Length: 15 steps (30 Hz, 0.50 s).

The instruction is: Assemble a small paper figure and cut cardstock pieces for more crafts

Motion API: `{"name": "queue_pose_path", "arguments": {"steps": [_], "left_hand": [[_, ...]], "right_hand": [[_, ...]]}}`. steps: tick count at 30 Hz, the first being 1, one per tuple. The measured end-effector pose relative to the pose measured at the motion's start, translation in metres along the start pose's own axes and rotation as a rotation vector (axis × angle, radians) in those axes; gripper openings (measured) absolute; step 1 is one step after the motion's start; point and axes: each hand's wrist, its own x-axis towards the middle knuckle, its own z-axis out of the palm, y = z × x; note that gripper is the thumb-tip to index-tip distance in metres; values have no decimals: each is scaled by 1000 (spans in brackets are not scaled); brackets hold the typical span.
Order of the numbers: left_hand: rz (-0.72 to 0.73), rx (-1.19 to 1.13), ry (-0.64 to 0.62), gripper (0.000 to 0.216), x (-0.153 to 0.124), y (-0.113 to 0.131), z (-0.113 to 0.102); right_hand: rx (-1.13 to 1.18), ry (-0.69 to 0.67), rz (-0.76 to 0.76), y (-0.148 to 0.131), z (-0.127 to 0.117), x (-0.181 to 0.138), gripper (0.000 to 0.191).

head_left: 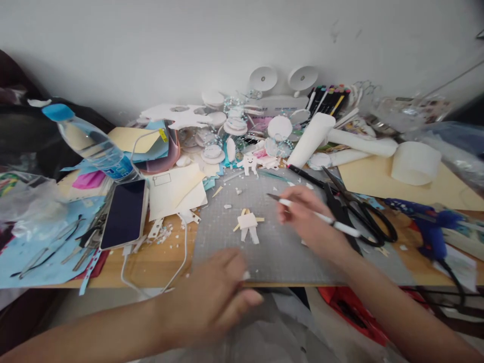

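Note:
My right hand point(308, 217) is closed round a slim white craft knife point(328, 219), its dark pointed tip aimed left over the grey cutting mat point(219, 252). Just left of it lies a small paper figure point(247, 222) with a pale square body, two white legs and yellowish strips at its sides and top. My left hand point(215, 292), blurred, hovers at the mat's front edge with thumb and fingers apart; a tiny white scrap point(246, 275) shows by its fingertips. Farther back stands a white paper figure with a smiling face point(249, 164).
Black scissors point(363, 212) and a blue glue gun point(429, 227) lie to the right. On the left are a phone point(124, 214), a white cable point(185, 247) and a tilted water bottle point(94, 146). White rolls point(312, 138) and paper discs point(280, 128) crowd the back.

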Motion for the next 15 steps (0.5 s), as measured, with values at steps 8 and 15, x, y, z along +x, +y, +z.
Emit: {"name": "queue_pose_path", "arguments": {"steps": [8,15], "left_hand": [[1,547,159,73,60,-13,88],[42,530,161,75,57,-21,92]], "right_hand": [[-33,-82,151,58,29,40,38],[-160,31,179,61,22,40,43]]}}
